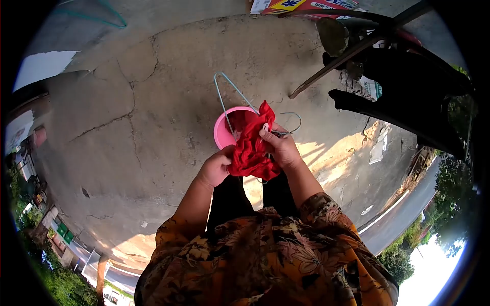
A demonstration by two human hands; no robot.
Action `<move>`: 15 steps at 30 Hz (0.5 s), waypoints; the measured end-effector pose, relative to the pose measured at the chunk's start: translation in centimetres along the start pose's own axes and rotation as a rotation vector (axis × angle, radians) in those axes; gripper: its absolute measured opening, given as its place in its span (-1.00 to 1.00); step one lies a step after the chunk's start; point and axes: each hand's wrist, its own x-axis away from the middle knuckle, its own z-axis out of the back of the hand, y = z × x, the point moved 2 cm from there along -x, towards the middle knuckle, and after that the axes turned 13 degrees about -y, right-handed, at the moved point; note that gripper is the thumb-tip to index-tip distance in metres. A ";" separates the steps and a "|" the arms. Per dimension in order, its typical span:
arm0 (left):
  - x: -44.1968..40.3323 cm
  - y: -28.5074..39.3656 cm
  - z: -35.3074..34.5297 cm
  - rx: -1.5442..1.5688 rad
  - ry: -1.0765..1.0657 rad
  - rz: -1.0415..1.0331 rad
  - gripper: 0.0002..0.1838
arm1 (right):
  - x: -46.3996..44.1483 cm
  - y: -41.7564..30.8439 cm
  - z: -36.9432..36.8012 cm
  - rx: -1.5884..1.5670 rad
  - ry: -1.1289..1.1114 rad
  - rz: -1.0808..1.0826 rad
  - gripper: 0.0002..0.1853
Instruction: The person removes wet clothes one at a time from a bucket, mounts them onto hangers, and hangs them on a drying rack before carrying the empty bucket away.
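Both grips are closed on the bunched red cloth (250, 153) over the pink bucket's (222, 133) near-right rim: left hand (214, 169) at its side, right hand (284, 149) also apparently pinching the hanger (219, 73); shifting either calls for steadying both.

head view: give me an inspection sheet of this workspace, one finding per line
surface: concrete floor, cracked, partly sunlit
things in use: red cloth bunched, pale blue hanger beside it, pink bucket with red material inside
clutter: printed box at top edge, teal wire at upper left
grippers: bare left hand and right hand, both gripping cloth
cables: nothing seen
surroundings: road and trees at right
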 end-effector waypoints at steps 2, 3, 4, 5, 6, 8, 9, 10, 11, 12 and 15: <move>1.3 1.0 -3.1 0.104 0.049 -0.035 -0.33 | -0.3 -3.2 -6.6 0.139 0.226 0.021 -0.72; 1.5 2.0 -4.5 -0.166 0.076 -0.051 -0.36 | -0.4 -4.8 -8.8 0.253 0.224 0.068 -0.76; 1.9 2.9 -6.1 -0.431 0.109 -0.063 -0.39 | -0.2 -5.8 -10.6 0.361 0.228 0.116 -0.79; 2.0 4.0 -7.8 -0.713 0.184 -0.133 -0.45 | 0.1 -7.0 -11.7 0.460 0.202 0.181 -0.84; 2.4 4.8 -8.8 -0.725 0.178 -0.156 -0.45 | 0.7 -8.5 -12.7 0.419 0.179 0.238 -0.83; 3.2 6.6 -10.1 -0.363 0.207 -0.231 -0.57 | 1.6 -11.8 -14.2 0.277 0.173 0.390 -0.78; 3.8 7.8 -10.4 -0.223 0.136 -0.277 -0.66 | 2.3 -13.5 -15.5 0.215 0.154 0.421 -0.76; 3.9 8.4 -10.8 -0.234 0.122 -0.289 -0.66 | 3.2 -15.0 -16.4 0.151 0.140 0.446 -0.75; 4.3 9.0 -11.6 -0.259 0.245 -0.312 -0.68 | 3.7 -15.8 -15.7 0.166 0.125 0.472 -0.69; 4.9 9.6 -12.2 -0.284 0.368 -0.338 -0.70 | 4.7 -16.7 -16.1 0.121 0.114 0.471 -0.63; 7.0 12.4 -8.6 -0.292 0.097 -0.387 -0.76 | 7.4 -20.0 -18.5 -0.035 0.098 0.601 -0.56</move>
